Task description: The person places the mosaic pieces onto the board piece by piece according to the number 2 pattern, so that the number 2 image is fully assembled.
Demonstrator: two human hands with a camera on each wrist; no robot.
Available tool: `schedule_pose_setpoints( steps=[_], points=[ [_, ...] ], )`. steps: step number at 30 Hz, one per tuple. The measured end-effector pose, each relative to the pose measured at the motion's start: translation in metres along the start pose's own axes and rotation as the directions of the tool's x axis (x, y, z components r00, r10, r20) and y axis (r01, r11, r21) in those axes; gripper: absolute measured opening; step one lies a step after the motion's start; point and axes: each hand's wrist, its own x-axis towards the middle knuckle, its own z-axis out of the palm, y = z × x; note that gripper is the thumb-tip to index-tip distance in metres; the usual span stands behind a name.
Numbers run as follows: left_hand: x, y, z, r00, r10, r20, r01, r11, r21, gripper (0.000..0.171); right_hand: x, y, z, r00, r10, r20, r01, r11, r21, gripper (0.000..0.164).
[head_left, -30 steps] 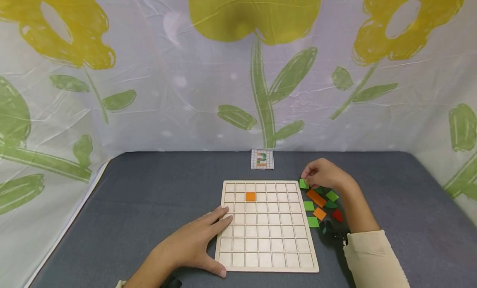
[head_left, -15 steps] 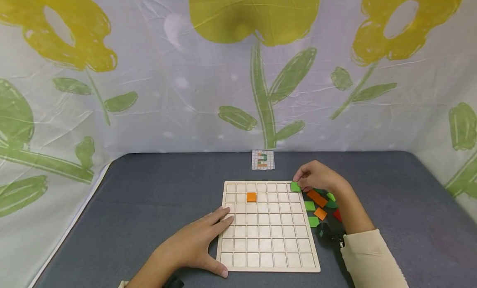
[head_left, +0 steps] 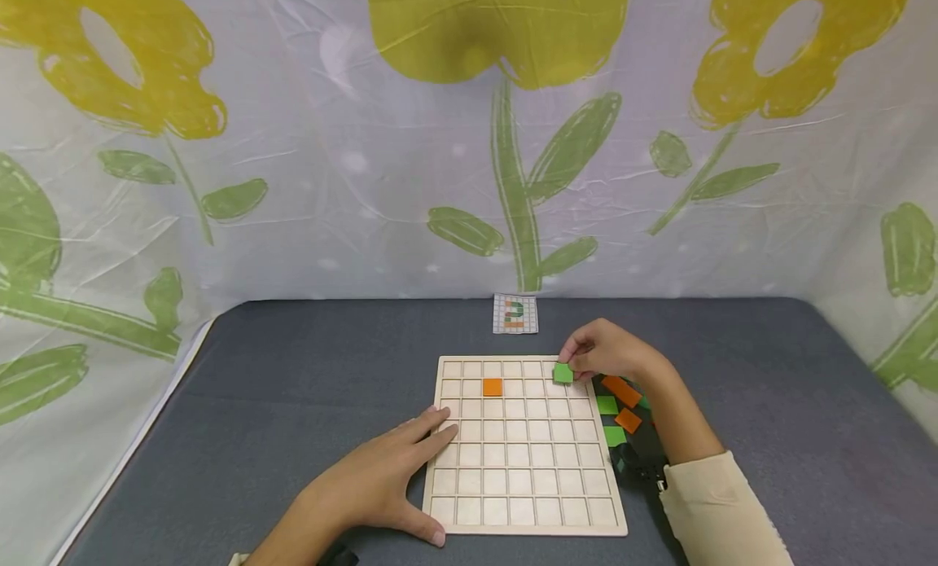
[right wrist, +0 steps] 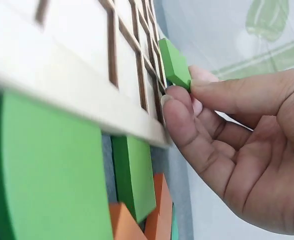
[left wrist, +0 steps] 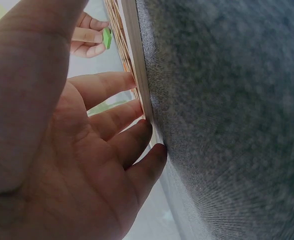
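A light green square tile (head_left: 563, 374) is pinched between the thumb and fingers of my right hand (head_left: 604, 350), held over the upper right part of the wooden grid board (head_left: 520, 456). In the right wrist view the tile (right wrist: 174, 62) stands tilted close over the grid ridges. My left hand (head_left: 384, 476) lies with spread fingers at the board's left edge. Seen from the left wrist, its fingertips (left wrist: 137, 107) touch the board's side. One orange square tile (head_left: 493, 387) sits in a cell of the second row.
Right of the board lie green tiles (head_left: 614, 436), an orange rectangular tile (head_left: 621, 390) and an orange square piece (head_left: 628, 420); the right arm partly covers others. A small pattern card (head_left: 515, 313) with a coloured figure lies behind the board on the grey table (head_left: 308, 370).
My right hand has carried the green tile leftward from beside the board's upper right corner to over the grid. The left hand has stayed at the board's edge.
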Motion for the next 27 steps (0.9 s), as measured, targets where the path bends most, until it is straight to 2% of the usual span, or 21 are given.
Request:
schedule_pose_setpoints(
  steps=[11, 27],
  points=[
    [-0.001, 0.0, 0.0, 1.0, -0.01, 0.007, 0.01, 1.0, -0.008, 0.116, 0.008, -0.01, 0.016, 0.999, -0.018, 0.037, 0.016, 0.999, 0.052, 0.008],
    [0.001, 0.0, 0.002, 1.0, -0.003, 0.009, 0.003, 1.0, 0.0, 0.115, 0.015, -0.016, 0.039, 0.999, -0.044, 0.028, 0.043, 0.997, 0.06, 0.009]
  ],
)
